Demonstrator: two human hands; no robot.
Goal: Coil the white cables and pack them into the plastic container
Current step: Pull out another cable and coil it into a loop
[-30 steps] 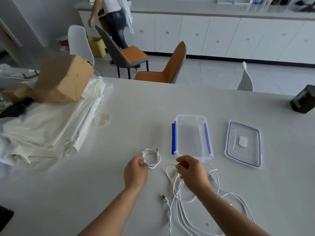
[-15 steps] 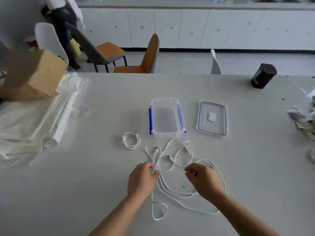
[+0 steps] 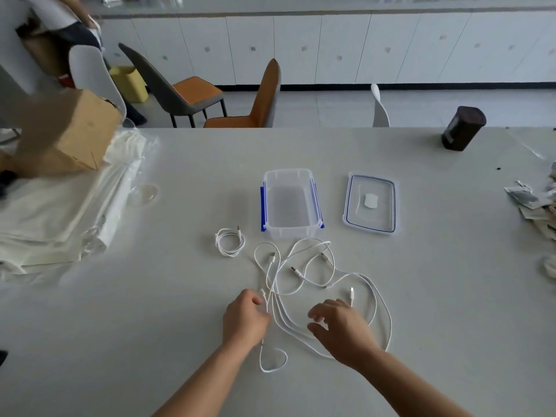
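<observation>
One white cable lies coiled [image 3: 230,242] on the grey table, left of a clear plastic container [image 3: 266,206] with blue side clips, which is empty. In front of the container sprawls a tangle of loose white cables [image 3: 304,272] with several plugs showing. My left hand [image 3: 245,319] pinches one cable of the tangle near its plug at the tangle's left side. My right hand [image 3: 340,326] hovers over the cables on the right with fingers spread, holding nothing.
The container's lid [image 3: 370,203] lies flat to its right. A dark cylinder [image 3: 463,127] stands at the far right. Folded white sheets [image 3: 60,212] and a cardboard box [image 3: 64,133] fill the left side. Small packets [image 3: 535,200] lie at the right edge. Chairs stand beyond the table.
My left hand let go of the coiled cable and came back to the tangle, taking hold of one cable. My right hand has let go of the cable and spread its fingers.
</observation>
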